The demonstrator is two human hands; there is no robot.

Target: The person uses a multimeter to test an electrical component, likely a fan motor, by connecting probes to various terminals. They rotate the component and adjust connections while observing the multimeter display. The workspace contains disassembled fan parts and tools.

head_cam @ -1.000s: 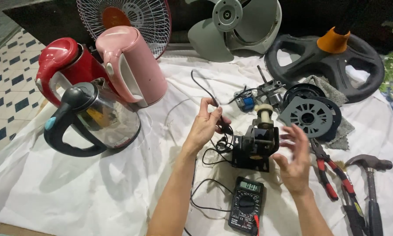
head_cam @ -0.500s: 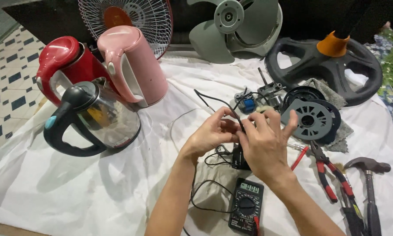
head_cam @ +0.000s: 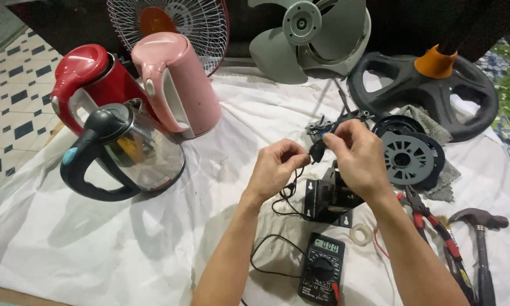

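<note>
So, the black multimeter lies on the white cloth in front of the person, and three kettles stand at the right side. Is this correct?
Not quite: the head view shows the three kettles at the left side, not the right. The black multimeter does lie on the white cloth in front of the person.

Left hand (head_cam: 275, 168) and right hand (head_cam: 355, 158) raised together, fingers pinched, fingertips nearly meeting, forearms angled inward

Three electric kettles stand at ten o'clock: one red kettle (head_cam: 88, 79), one pink kettle (head_cam: 178, 79), one glass kettle (head_cam: 127, 153). One multimeter (head_cam: 322, 267), one hammer (head_cam: 480, 238) and one fan blade (head_cam: 311, 34) complete the count.
</note>
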